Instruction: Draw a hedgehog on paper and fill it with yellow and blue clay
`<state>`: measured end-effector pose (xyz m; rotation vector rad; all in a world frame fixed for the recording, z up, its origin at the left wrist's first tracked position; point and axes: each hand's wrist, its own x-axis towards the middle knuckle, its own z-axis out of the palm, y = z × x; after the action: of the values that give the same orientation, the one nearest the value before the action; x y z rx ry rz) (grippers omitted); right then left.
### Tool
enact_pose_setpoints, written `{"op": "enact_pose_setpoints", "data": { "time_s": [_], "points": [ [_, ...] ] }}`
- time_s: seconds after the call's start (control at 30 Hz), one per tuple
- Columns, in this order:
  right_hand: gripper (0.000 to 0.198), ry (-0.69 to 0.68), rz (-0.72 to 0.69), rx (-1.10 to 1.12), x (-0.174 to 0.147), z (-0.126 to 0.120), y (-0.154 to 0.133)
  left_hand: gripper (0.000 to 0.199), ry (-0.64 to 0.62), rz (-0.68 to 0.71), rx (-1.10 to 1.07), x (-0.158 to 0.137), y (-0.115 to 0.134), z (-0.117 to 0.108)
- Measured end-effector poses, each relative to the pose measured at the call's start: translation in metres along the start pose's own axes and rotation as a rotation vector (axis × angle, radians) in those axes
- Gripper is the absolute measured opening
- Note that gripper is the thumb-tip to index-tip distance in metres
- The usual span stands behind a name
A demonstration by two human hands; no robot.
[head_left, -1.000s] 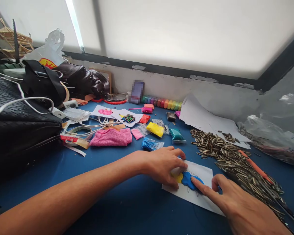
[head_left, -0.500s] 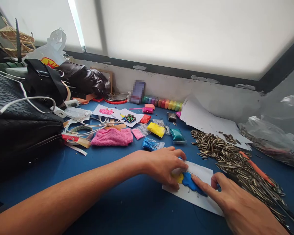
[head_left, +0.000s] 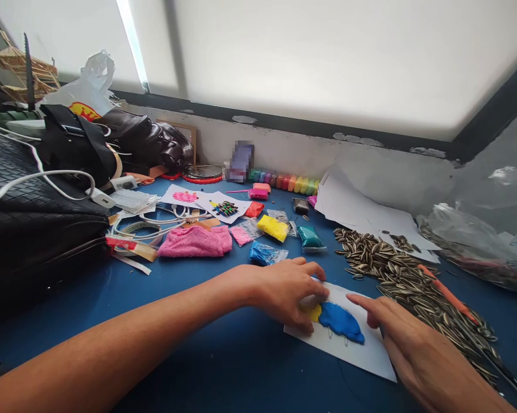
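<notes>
A white sheet of paper lies on the blue table, with a pencil-outlined figure on it. Blue clay fills the figure's body as a flat, rounded patch, and yellow clay adjoins it on the left, partly covered by my fingers. My left hand rests on the paper's left part, fingers apart, pressing it down beside the yellow clay. Over the paper's right side is my right hand, its index finger stretched out just above the blue clay and the other fingers curled under, holding nothing visible.
Sunflower seeds are heaped at the right, with an orange tool on them. Behind the paper lie clay packets in yellow, teal and blue. A pink cloth and a black bag are at left.
My right index finger has lifted off the blue clay and moved up to its far edge, uncovering the patch. My left hand stays on the paper.
</notes>
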<state>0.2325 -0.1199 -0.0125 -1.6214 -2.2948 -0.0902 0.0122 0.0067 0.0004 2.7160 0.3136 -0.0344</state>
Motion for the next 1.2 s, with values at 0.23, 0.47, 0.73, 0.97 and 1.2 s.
{"op": "enact_pose_setpoints", "data": {
  "time_s": [0.23,0.47,0.73,0.97,1.2],
  "points": [
    [0.046,0.031,-0.127,-0.098,-0.002,-0.004,-0.008,0.038,0.007,0.011,0.014,-0.001,0.0,0.001],
    [0.056,0.024,-0.221,-0.264,-0.014,0.002,-0.004,0.04,0.003,0.012,0.023,-0.001,0.001,0.001],
    [0.06,0.055,-0.235,-0.345,-0.015,0.007,-0.005,0.04,0.004,0.001,0.036,0.0,0.002,-0.001],
    [0.063,0.021,-0.19,-0.334,-0.017,0.012,-0.001,0.04,0.001,0.0,0.044,-0.001,0.002,0.001],
    [0.038,0.04,-0.059,-0.103,-0.009,0.001,-0.001,0.037,-0.016,-0.008,0.029,-0.001,0.004,-0.002]
  ]
}}
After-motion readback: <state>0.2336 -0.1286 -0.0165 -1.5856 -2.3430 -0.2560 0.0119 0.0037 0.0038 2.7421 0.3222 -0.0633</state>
